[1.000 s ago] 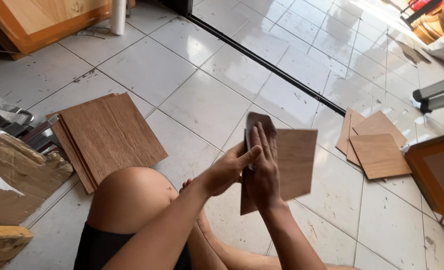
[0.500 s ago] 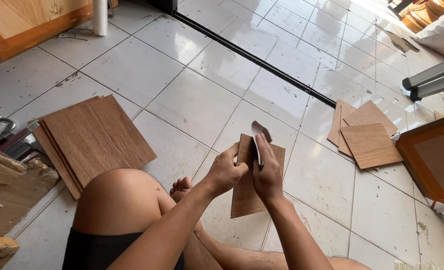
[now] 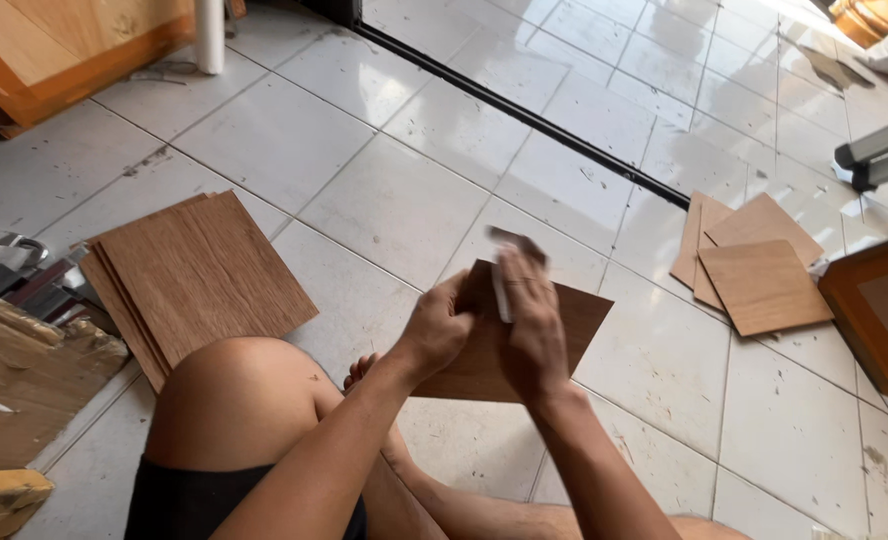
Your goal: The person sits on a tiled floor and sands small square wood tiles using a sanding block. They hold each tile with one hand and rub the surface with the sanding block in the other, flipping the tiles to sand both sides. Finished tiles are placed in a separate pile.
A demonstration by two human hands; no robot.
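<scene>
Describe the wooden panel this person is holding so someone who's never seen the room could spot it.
On the white tiled floor, just beyond the person's raised knee, the left hand and right hand grip one thin brown wood panel. Unlike the stacked panels lying flat, it's lifted.

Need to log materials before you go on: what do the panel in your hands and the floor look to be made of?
The panel, held by the left hand and right hand, looks like thin wood veneer or plywood: brown, matte, straight grain, like the stack beside the knee. The floor looks like glazed ceramic tile: pale, glossy reflections, visible grout lines.
</scene>
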